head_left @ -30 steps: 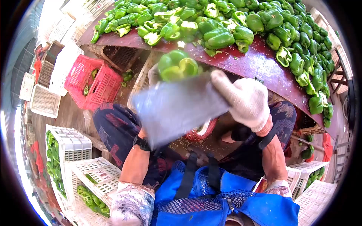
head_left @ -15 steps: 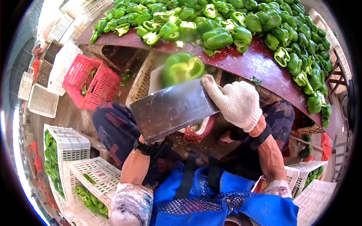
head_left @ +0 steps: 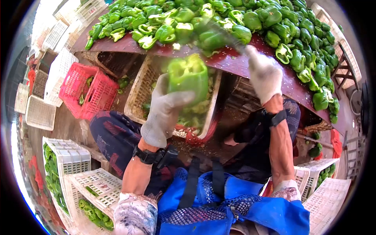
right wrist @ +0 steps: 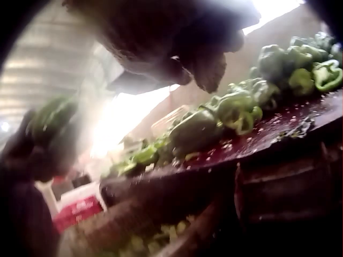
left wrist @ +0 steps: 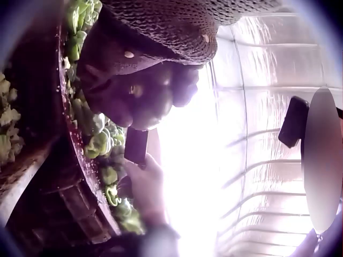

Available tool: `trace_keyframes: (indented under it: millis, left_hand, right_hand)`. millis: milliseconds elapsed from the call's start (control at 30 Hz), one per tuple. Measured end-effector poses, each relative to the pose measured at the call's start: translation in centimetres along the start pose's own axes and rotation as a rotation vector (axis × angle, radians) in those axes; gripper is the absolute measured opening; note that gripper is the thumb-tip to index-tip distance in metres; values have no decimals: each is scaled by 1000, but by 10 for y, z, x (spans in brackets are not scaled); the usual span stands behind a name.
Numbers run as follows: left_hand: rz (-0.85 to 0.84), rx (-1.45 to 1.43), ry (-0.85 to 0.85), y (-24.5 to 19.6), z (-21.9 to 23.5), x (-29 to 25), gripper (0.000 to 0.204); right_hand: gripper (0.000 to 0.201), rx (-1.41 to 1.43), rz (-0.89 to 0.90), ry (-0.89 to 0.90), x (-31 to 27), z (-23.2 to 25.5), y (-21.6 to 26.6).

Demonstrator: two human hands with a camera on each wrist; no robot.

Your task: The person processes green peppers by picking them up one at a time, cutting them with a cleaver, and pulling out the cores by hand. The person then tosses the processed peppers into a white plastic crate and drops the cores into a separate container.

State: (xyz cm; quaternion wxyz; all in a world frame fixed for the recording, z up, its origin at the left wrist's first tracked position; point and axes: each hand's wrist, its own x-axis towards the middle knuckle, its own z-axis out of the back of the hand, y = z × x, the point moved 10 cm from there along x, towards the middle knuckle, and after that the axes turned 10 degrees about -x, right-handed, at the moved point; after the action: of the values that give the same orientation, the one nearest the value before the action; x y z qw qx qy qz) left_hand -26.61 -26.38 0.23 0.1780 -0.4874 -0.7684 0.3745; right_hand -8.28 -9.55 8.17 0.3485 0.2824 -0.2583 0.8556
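In the head view my gloved left hand (head_left: pixel 164 111) grips a cut green pepper (head_left: pixel 188 80), its opened top facing up, above a basket (head_left: pixel 132 92) of pepper scraps. My gloved right hand (head_left: pixel 266 74) holds a cleaver (head_left: pixel 223 33), blurred and nearly edge-on, over the table's near edge. The blade stands apart from the pepper. The left wrist view shows the left glove (left wrist: pixel 166 37) dark and close, with the pepper (left wrist: pixel 142 96) in its fingers. In the right wrist view the right hand (right wrist: pixel 177 43) is above the peppers on the table, and the blade (right wrist: pixel 134 83) is partly visible.
A dark red table (head_left: pixel 290 80) bears a large heap of green peppers (head_left: pixel 270 17). A pink crate (head_left: pixel 88 92) stands at the left. White crates (head_left: pixel 100 188) with peppers flank the seated person, whose knees are below the table edge.
The cleaver has swung from in front of the left hand up and away to the right, uncovering that hand and the basket. The pepper is now more upright.
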Motion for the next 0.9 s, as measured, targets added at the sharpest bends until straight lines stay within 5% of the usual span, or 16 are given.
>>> trace_keyframes:
  millis: [133,167,333,367,400,433,467,533,600,633,733,800,833,867,900]
  left_hand:
    - [79,-43,99,27,-33,22,62]
    - [113,-63,89,41,-39,34,58]
    - [138,-83,132,105,-103,92,47]
    - [120,-62,-2,119,-110,103,46]
    - [108,-12,112,126,-134,113,75]
    - [157,41,74,132,-145,114,76]
    - [203,98,33,136,-155,114,77]
    - [-128,328,273,127,-182,128,85]
    - [-211,350,380,125,-194,120,94]
    - [-221,352,391,124,-196,113,93]
    - [-199,379,378,112,-208,89,83]
    - [-184,225,423,110,-197,86,70]
    - [-43,207,391,120,-186,87,62]
    - [34,280,316,132,-164,96,59]
    - [-115,569,314,133,-157,105,58]
  right_hand:
    - [35,906,-830,338,-35,-25,-80]
    - [38,959,-739,218,-40,-26,-92]
    - [45,1199,-929,270,-67,8,-106]
    - [51,1089,-882,234,-72,13,-116]
    - [54,1100,-919,249,-75,20,-117]
    - [57,1112,-957,264,-79,27,-118]
    - [59,1019,-883,249,-78,38,-123]
    - [59,881,-800,223,-79,57,-132]
    - [58,832,-795,247,-88,65,-135]
    - [57,818,-788,273,-90,66,-135]
    - [55,485,-347,25,-73,90,-115]
    - [56,240,-114,30,-67,93,-96]
    - [55,180,-49,56,-64,95,-89]
    - [53,119,18,81,-61,97,-81]
    - [52,59,85,107,-59,99,-74]
